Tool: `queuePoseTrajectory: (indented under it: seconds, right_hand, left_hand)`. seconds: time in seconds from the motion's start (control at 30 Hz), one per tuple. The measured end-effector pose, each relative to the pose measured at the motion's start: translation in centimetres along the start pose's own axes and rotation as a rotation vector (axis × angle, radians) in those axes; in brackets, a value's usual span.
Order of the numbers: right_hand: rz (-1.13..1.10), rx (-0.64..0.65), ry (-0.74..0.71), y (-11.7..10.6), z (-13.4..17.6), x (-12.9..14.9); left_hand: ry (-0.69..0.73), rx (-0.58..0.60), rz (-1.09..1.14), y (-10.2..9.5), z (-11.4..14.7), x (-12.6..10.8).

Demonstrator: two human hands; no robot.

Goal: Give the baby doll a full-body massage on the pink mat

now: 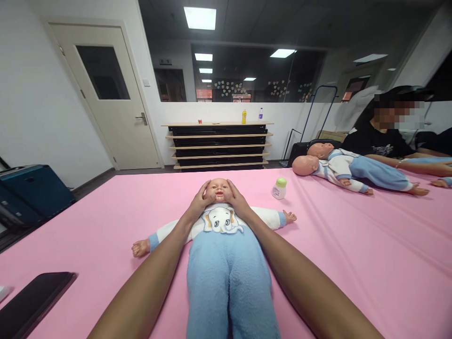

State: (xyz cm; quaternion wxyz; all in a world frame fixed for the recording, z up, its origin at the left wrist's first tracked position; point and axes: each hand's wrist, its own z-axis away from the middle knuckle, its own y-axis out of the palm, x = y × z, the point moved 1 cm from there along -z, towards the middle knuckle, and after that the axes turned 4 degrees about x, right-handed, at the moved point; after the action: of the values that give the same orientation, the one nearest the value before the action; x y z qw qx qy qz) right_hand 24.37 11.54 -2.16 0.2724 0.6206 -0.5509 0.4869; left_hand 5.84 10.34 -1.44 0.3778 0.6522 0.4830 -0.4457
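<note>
Doll (219, 256): face up on counter (106, 212), jar (279, 190) to right of its head | left hand (201, 201), right hand (238, 200): along doll's cheeks, one each side; grip apart, not clamped | advice: touch softly, equally, thumbs below doll's eyes

Blue trousers (212, 268), white elephant-print top (222, 222), pink sheet (106, 207)

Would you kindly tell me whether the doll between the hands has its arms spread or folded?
Spread: the doll has its sleeves stretched out to opposite sides across the pink sheet.
</note>
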Motion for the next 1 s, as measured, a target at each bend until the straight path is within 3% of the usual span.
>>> queuePoseTrajectory:
  seconds: [0.17, 0.4, 0.6, 1.0]
  right_hand:
    - [0.062, 0.015, -0.004, -0.2, 0.5, 0.9]
    - [0.024, 0.028, -0.010, -0.2, 0.3, 0.6]
    - [0.056, 0.038, 0.001, -0.2, 0.8, 1.3]
    - [0.030, 0.032, -0.005, -0.2, 0.3, 0.8]
  left_hand:
    - [-0.033, -0.022, -0.098, 0.1, 0.1, -0.1]
    - [-0.078, -0.032, -0.056, -0.3, -0.1, 0.1]
    - [-0.042, -0.036, -0.173, 0.0, 0.0, -0.1]
    - [-0.070, -0.027, -0.138, -0.4, -0.3, 0.1]
